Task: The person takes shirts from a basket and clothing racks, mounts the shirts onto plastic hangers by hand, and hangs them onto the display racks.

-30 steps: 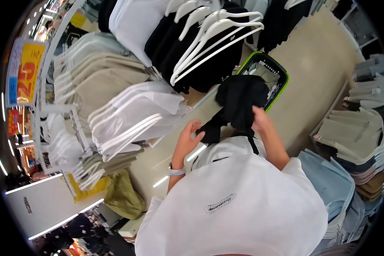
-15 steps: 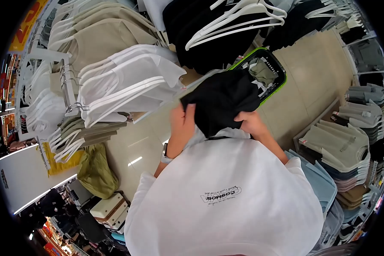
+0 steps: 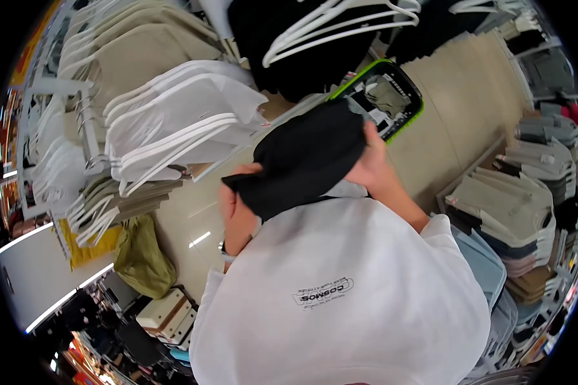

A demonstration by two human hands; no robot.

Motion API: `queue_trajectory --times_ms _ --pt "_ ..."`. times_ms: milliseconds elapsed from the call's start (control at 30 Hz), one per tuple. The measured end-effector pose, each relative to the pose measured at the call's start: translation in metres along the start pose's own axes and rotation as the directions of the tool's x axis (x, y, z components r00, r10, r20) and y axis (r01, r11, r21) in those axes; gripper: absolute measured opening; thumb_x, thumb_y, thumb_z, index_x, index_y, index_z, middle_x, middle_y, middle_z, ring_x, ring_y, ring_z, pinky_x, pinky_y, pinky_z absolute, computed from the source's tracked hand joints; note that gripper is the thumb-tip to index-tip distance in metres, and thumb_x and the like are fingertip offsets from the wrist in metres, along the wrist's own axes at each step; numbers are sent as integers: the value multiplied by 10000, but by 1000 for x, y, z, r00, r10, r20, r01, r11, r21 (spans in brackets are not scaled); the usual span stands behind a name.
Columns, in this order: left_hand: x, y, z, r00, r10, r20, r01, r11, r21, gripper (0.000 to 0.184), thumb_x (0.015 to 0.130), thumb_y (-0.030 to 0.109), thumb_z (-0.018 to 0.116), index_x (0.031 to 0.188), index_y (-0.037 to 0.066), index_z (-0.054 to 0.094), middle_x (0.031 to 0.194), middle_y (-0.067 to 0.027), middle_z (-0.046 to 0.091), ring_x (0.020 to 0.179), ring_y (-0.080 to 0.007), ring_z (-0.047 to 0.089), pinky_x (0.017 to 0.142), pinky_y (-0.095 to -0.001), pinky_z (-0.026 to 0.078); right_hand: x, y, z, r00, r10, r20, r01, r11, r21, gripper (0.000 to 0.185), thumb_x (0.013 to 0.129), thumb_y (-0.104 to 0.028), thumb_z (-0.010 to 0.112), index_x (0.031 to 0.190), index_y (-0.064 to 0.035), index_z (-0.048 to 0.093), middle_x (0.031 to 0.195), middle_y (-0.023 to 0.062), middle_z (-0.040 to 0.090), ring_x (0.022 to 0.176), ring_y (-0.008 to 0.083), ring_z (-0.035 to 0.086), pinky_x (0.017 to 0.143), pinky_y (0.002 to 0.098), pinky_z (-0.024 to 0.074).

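Note:
A black garment is stretched out between my hands, in front of the white shirt I wear. My left hand grips its lower left end, with the fingers partly hidden by the cloth. At the upper right edge, my right hand holds the fabric, its thumb at the edge and its other fingers partly behind. Just beyond the cloth is a black basket with a green rim, holding grey-green and white items.
White shirts and beige shirts hang on a rack at the left. Black clothes with white hangers hang ahead. Folded-over grey garments line the right. An olive bag is at the lower left.
The black garment has gone from bunched to spread out. My left hand has moved left and now grips it; the view has shifted, and my right hand still holds the cloth.

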State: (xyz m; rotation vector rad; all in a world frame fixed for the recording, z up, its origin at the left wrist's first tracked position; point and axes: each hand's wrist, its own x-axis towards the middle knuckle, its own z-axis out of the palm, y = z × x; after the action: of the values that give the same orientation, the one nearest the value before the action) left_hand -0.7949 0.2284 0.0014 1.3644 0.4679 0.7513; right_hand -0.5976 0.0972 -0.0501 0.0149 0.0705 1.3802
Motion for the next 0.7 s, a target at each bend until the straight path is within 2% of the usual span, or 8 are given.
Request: queue_trajectory --times_ms 67,133,200,233,367,600,667,700 --pt "2 -9 -16 999 4 54 -5 1000 26 204 930 103 434 1059 -25 526 1044 -127 571 917 -149 535 827 -256 416 4 0 1 992 6 -126 6 995 96 492 842 -163 546 1280 24 421 1283 185 492 1171 323 490 1015 457 363" --pt "4 -10 -12 995 4 99 -9 998 59 228 929 118 437 1077 -33 520 1048 -141 573 923 -166 552 825 -271 435 4 4 2 979 82 -187 -110 984 -143 484 817 -96 491 1281 22 418 1292 174 485 1162 317 499 1008 441 374" --pt "10 -5 -3 904 -221 -365 181 973 -140 272 929 142 435 1113 -46 503 1064 -161 578 936 -219 588 824 -319 479 1 6 -1 991 84 -100 -99 982 -159 482 790 -59 470 1264 14 436 1278 155 498 1158 296 501 1004 426 374" --pt "10 -8 -9 905 -227 -359 189 972 -137 272 929 142 435 1113 -46 503 1064 -161 578 936 -219 588 824 -319 479 0 8 -2 994 106 -6 -105 978 -180 486 762 -23 449 1248 5 455 1264 135 512 1155 275 503 1000 411 374" --pt "15 -7 -25 941 -110 -319 81 991 -104 298 941 173 438 1142 -40 488 1078 -156 581 934 -241 604 817 -340 500 -6 16 7 989 53 -140 -88 963 -254 561 676 87 424 1231 9 453 1232 132 520 1133 287 513 969 441 400" --pt "16 12 -26 935 -75 -346 9 982 -189 275 963 153 417 1157 -29 486 1093 -138 580 966 -213 594 828 -316 494 -8 17 16 991 28 -132 -67 952 -298 579 652 117 421 1220 10 450 1165 135 535 1055 279 553 902 421 450" --pt "16 13 -31 938 -45 -343 -8 988 -152 272 964 151 420 1158 -28 486 1099 -132 580 974 -206 591 830 -312 493 -11 20 21 946 -6 -325 -125 916 -380 352 674 92 512 1000 -25 578 949 90 602 873 239 590 785 342 475" --pt "16 13 -34 928 -62 -367 -10 981 -192 270 965 155 424 1152 -29 488 1096 -130 582 971 -201 592 830 -312 493 -15 21 -3 948 21 -319 -145 917 -372 352 674 92 512 1000 -25 578 949 90 602 873 239 590 785 342 475"
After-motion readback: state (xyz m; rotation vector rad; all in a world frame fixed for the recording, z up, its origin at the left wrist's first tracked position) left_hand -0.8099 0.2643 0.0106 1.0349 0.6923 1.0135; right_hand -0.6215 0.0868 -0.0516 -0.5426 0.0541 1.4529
